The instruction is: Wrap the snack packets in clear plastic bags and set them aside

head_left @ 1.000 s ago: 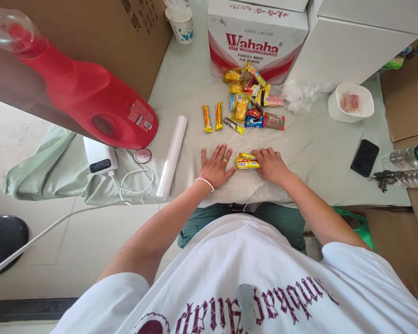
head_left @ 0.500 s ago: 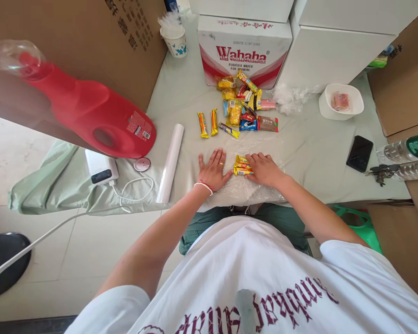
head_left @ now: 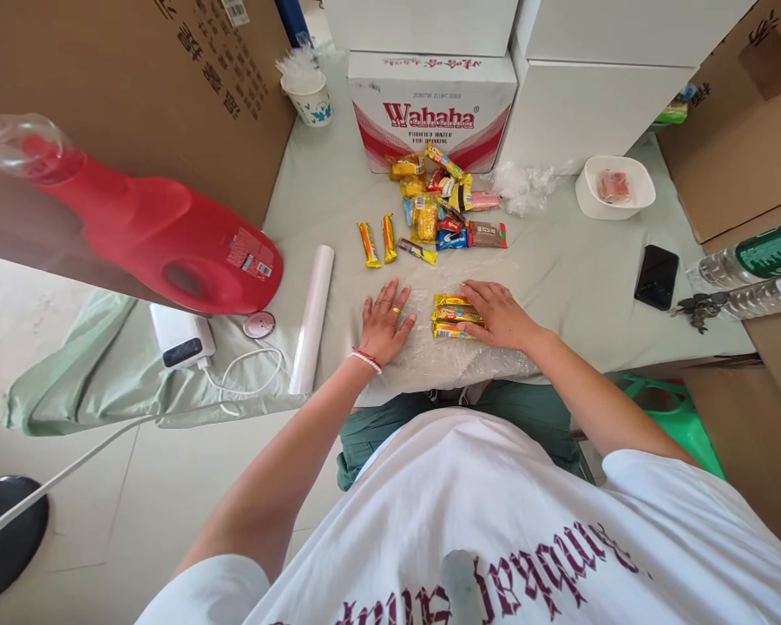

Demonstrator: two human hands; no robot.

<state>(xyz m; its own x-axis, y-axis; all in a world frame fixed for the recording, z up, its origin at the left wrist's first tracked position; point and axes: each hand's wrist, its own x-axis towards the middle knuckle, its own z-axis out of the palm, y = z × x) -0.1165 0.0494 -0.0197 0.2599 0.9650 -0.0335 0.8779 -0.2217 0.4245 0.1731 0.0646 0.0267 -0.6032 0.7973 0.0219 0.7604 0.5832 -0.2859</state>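
Observation:
My left hand (head_left: 385, 325) lies open with spread fingers on a sheet of clear plastic film (head_left: 423, 351). To its right, several yellow-wrapped snack bars (head_left: 451, 314) form a short stacked row on the film. My right hand (head_left: 504, 317) rests at the right end of this row, its fingers apart and touching the wrappers; the bars' right ends are partly hidden under it. Beyond my hands lie two more yellow snack bars (head_left: 368, 244) side by side and a slim yellow-and-grey packet (head_left: 417, 252). Behind them is a pile of mixed wrapped snacks (head_left: 424, 219).
Left of my hands lies a white roll (head_left: 312, 319). A red jug (head_left: 188, 239), a power bank (head_left: 180, 337) and its cable are farther left. A Wahaha carton (head_left: 431, 113) stands behind. At right are a white bowl (head_left: 615, 208), a phone (head_left: 656, 276), keys (head_left: 698, 308) and bottles (head_left: 751, 256).
My right hand has drawn back slightly to the right and its fingers have parted, so more of the snack bars shows. My left hand has shifted a little away from them. The view has tilted slightly.

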